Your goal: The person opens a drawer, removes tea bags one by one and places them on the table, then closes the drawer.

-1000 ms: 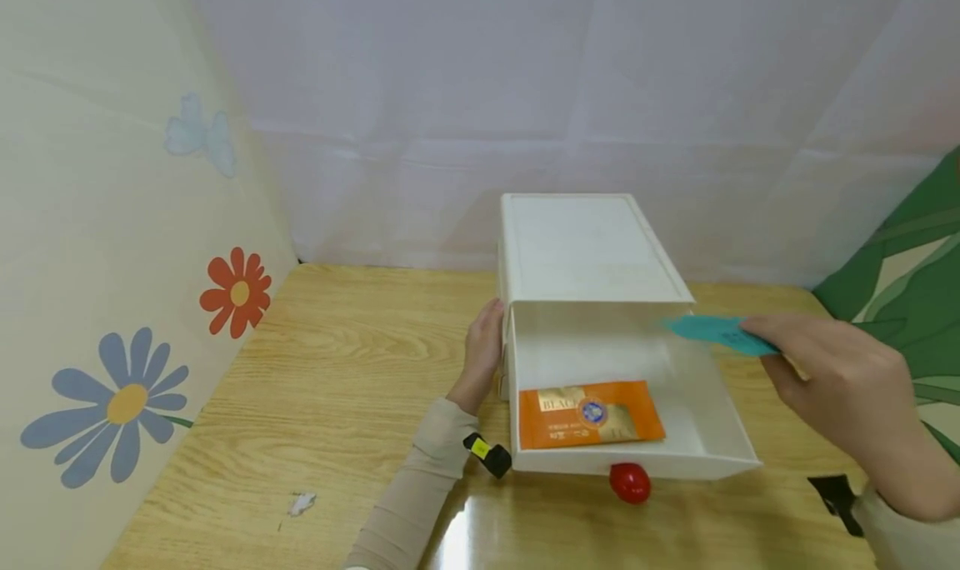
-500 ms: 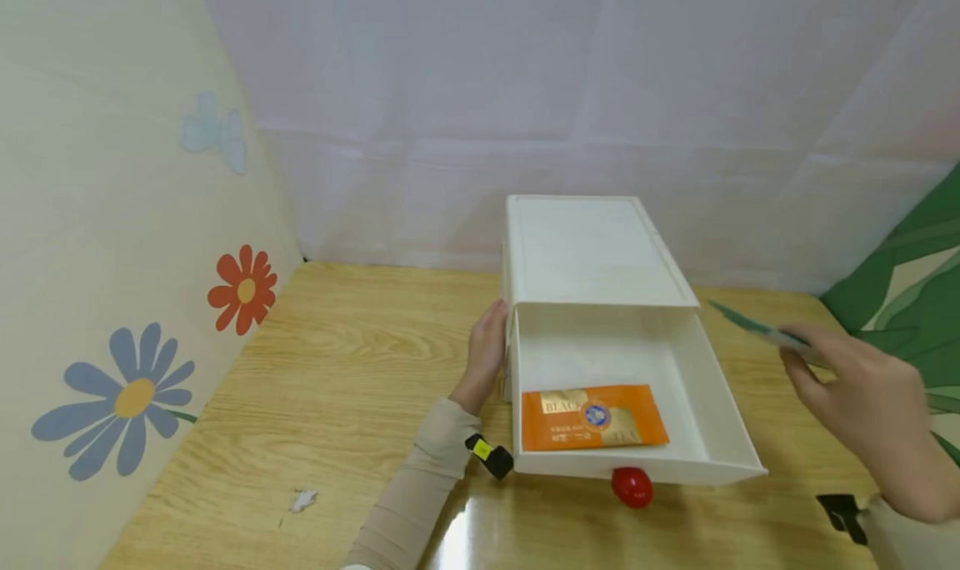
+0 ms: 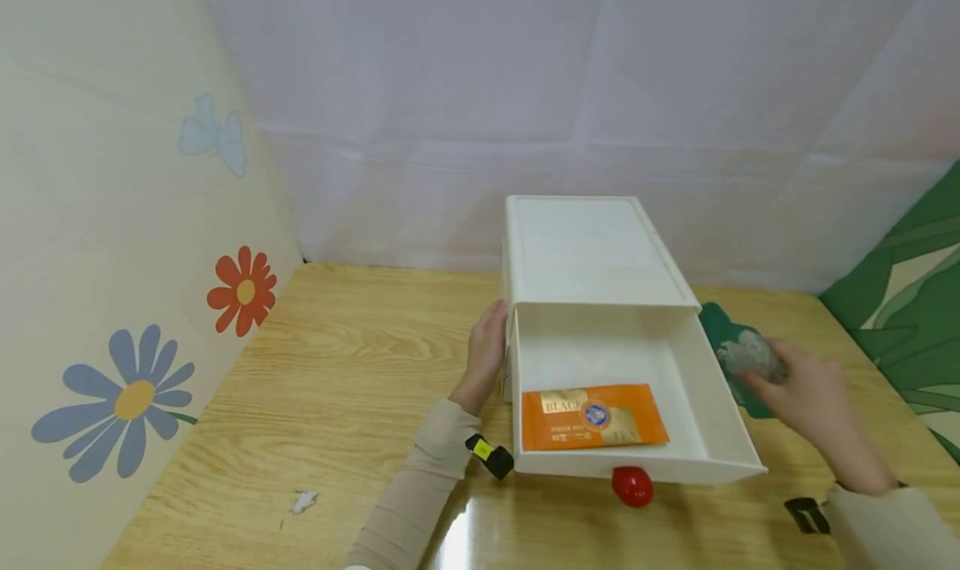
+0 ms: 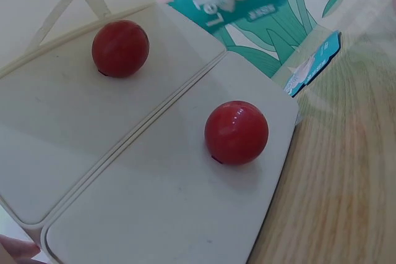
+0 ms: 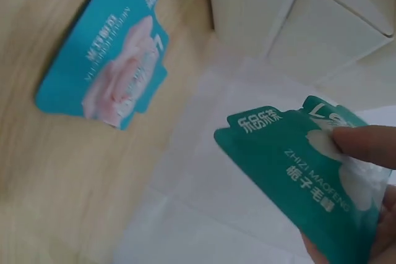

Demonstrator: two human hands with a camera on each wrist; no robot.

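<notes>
Right hand (image 3: 806, 395) now lower and nearer the wooden table (image 3: 345, 387), beside the right wall of the open white plastic drawer (image 3: 720, 412), where a second ago raised level with the drawer's rim and half a second ago drawn back to the right. Flat teal-green paper sachet (image 3: 738, 357) pinched in that hand now turned face-up towards the head camera, printed side showing, against edge-on half a second ago and nearly flat, light-teal side showing, a second ago. Sachet now low, just beside the drawer wall, no longer above the drawer opening.
</notes>
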